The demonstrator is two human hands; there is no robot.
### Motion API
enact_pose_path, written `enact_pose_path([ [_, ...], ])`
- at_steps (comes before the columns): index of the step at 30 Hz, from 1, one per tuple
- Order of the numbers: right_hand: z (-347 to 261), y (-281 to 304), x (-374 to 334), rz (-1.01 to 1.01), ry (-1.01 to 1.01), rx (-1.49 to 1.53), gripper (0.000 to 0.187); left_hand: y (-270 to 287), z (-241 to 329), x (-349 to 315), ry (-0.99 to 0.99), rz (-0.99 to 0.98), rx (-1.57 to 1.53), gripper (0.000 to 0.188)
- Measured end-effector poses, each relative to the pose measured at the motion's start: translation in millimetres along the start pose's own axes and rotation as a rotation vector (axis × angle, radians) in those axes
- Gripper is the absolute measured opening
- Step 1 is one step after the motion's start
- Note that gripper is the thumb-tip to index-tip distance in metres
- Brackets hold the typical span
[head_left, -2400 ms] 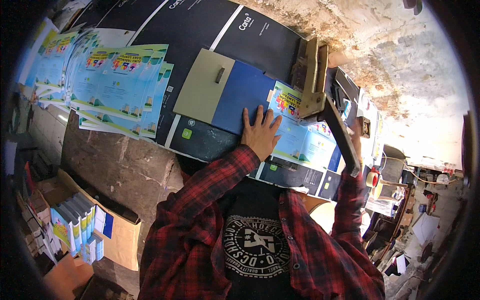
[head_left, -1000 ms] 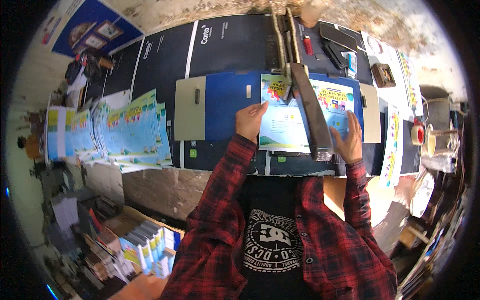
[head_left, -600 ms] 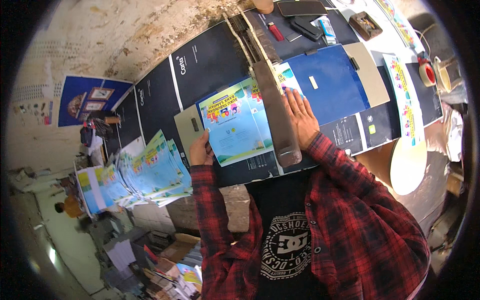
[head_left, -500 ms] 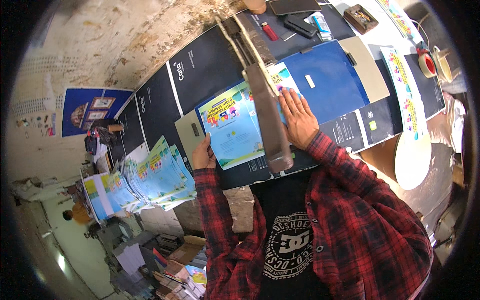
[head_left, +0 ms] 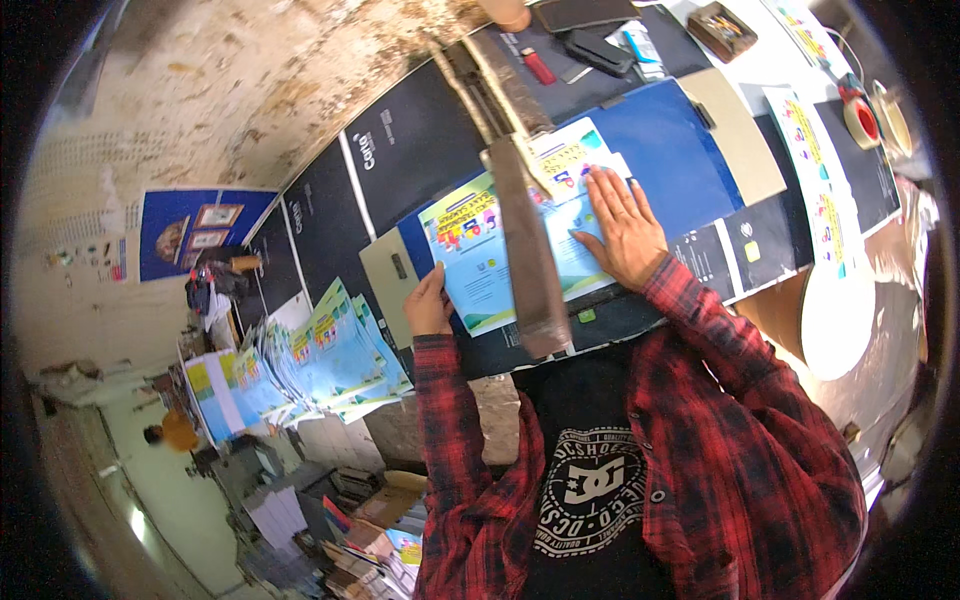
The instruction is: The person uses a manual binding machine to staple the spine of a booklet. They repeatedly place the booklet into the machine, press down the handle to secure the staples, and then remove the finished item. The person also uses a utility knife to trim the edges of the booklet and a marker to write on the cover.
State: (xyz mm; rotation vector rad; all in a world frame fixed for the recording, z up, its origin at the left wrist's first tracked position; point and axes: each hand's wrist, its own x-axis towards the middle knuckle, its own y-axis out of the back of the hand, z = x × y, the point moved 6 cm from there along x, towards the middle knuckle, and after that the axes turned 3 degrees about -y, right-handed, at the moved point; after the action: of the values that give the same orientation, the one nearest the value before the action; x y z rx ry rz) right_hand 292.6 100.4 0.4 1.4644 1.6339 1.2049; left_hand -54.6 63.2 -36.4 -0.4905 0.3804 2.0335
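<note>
A printed booklet sheet (head_left: 468, 262), light blue with yellow and colourful print, lies open under a long brown arm (head_left: 530, 250) that crosses over it. My left hand (head_left: 430, 302) pinches the sheet's left edge, fingers closed. On the part right of the arm, my right hand (head_left: 628, 230) lies flat with its fingers stretched out. The arm hides the sheet's middle. Beneath the sheet is a blue board (head_left: 665, 140) with beige ends, resting on the black-covered table (head_left: 385, 180).
A fanned pile of similar sheets (head_left: 335, 345) stands at the left. Along the far side are a red lighter (head_left: 538, 66), a black case (head_left: 598, 52) and a small box (head_left: 722, 32). At the right lie a printed strip (head_left: 815, 170) and a tape roll (head_left: 860, 122).
The sheet has slid rightward under the arm, so more of it shows on the right. My right hand has moved right with it, and my left hand has followed its left edge.
</note>
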Motion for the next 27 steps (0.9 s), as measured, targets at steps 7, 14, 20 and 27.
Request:
enact_pose_path([
  [7,-3.0,-1.2,1.5,-0.047,0.003,-0.106,0.078,-103.4,14.9,-87.0,-1.080,0.005,1.228,0.071],
  [14,17.2,-21.7,-1.0,-0.081,0.093,-0.135,0.074,-111.7,-7.4,-89.2,-0.997,-0.010,1.204,0.072],
  [20,51.0,25.0,26.0,-0.222,-0.021,0.974,0.063,-111.8,-7.9,-89.0,-1.015,-0.002,1.127,0.071],
  [27,-153.6,179.3,63.0,-0.152,0.018,0.477,0.061,-103.4,-11.1,-85.0,-0.994,0.000,1.103,0.069],
])
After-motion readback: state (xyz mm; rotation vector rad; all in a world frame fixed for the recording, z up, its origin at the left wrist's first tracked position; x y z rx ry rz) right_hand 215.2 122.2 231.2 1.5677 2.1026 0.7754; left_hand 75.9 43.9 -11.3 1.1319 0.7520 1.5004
